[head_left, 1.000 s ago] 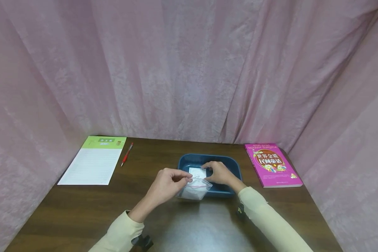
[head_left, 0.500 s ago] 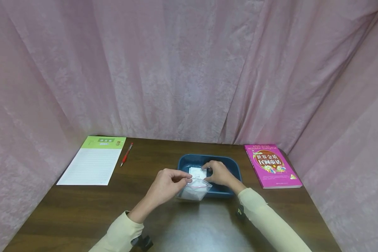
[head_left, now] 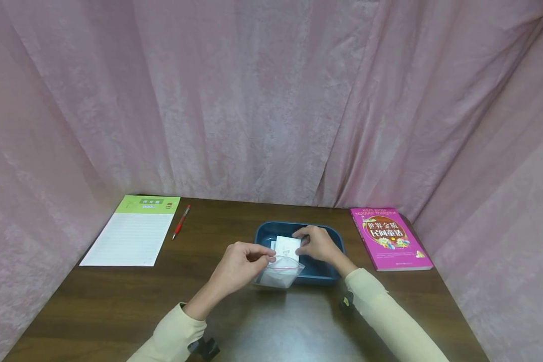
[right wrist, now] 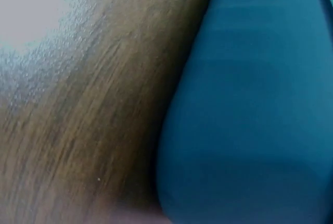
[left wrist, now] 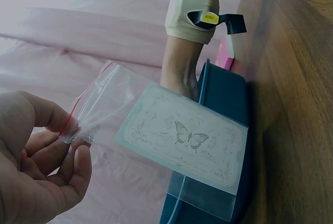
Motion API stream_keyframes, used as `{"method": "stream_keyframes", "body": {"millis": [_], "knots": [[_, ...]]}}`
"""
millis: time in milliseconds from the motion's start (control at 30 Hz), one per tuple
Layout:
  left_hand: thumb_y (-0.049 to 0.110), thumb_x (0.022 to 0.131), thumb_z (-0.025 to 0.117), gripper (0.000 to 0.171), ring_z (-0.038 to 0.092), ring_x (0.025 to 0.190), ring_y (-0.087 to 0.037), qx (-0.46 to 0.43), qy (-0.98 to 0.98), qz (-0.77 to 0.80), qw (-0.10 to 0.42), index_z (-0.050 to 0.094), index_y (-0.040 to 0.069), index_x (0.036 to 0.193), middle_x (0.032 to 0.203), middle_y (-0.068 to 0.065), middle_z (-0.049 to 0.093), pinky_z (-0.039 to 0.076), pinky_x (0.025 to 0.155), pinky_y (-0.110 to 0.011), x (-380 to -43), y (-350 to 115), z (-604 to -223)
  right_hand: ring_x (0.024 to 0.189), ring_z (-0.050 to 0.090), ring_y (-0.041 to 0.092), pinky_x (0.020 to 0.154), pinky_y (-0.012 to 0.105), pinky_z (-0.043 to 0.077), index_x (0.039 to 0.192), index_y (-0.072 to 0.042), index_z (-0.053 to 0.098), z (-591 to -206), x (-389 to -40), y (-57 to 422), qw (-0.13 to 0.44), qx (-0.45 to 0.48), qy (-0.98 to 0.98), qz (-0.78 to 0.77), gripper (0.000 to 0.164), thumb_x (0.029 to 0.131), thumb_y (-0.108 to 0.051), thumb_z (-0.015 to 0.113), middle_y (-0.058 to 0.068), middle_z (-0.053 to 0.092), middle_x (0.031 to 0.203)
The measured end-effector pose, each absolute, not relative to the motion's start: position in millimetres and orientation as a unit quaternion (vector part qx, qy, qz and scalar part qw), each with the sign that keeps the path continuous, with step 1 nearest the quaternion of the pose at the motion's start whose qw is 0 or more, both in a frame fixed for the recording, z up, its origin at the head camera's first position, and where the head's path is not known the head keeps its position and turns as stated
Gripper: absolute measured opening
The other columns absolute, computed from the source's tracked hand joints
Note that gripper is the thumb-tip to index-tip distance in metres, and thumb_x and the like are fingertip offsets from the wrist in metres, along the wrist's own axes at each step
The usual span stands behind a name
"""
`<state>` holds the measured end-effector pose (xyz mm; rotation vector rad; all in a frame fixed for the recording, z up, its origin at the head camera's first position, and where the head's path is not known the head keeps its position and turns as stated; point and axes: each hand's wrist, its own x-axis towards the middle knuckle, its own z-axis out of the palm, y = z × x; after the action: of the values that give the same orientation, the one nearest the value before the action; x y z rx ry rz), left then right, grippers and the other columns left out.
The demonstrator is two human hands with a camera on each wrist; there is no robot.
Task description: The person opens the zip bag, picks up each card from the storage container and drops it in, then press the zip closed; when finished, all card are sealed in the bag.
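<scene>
My left hand [head_left: 242,264] pinches the red-striped mouth edge of a clear zip bag [head_left: 278,277] at the near side of a blue tray [head_left: 314,270]. Through the bag in the left wrist view, a pale card printed with a butterfly [left wrist: 182,135] shows. Over the tray, my right hand [head_left: 319,245] holds a white card [head_left: 288,246] by its right edge between thumb and fingers. Part of another white piece [head_left: 273,245] peeks out at its left. In the right wrist view the tray's side [right wrist: 244,104] fills the right half; the hand's grip is hidden there.
A lined writing pad [head_left: 131,236] with a green header lies at the left, a red pen [head_left: 181,222] beside it. To the tray's right is a pink book [head_left: 391,239]. Pink curtains [head_left: 253,100] surround the brown table [head_left: 99,306] at the back and sides.
My right hand has lifted the white card slightly and shifted it to the right, showing another white piece beside it. My left hand and the bag have stayed in place.
</scene>
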<state>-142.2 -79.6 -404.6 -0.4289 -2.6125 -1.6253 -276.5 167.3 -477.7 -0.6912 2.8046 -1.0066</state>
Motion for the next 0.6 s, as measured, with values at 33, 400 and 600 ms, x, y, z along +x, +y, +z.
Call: {"method": "stream_keyframes", "body": {"millis": [33,400,600], "knots": [[0.011,0.092,0.072,0.014,0.060,0.072,-0.013,-0.138,-0.841,-0.523,0.017,0.083,0.016,0.100,0.090,0.002,0.077,0.048,0.058,-0.025,-142,-80,-405,0.072,0.064,0.010,0.064,0.027,0.055,0.113,-0.008,0.077,-477,-276,168,0.046,-0.225,0.915,-0.331,0.038,0.076,-0.007,0.089,0.001,0.073,0.089],[0.012,0.092,0.071,0.014,0.061,0.072,-0.012,-0.137,-0.843,-0.520,0.013,0.082,0.015,0.101,0.089,0.008,0.077,0.049,0.059,-0.025,-143,-80,-405,0.080,0.068,0.013,0.070,0.029,0.058,0.107,-0.011,0.079,-462,-268,178,0.051,-0.259,0.891,-0.369,0.017,0.089,-0.011,0.079,0.003,0.076,0.096],[0.012,0.092,0.072,0.014,0.061,0.072,-0.011,-0.131,-0.845,-0.519,0.016,0.083,0.018,0.098,0.088,0.008,0.077,0.049,0.059,-0.025,-144,-79,-404,0.077,0.069,0.013,0.068,0.028,0.059,0.103,-0.011,0.079,-455,-264,180,0.037,-0.263,0.880,-0.394,0.014,0.088,-0.012,0.080,0.000,0.075,0.088]]}}
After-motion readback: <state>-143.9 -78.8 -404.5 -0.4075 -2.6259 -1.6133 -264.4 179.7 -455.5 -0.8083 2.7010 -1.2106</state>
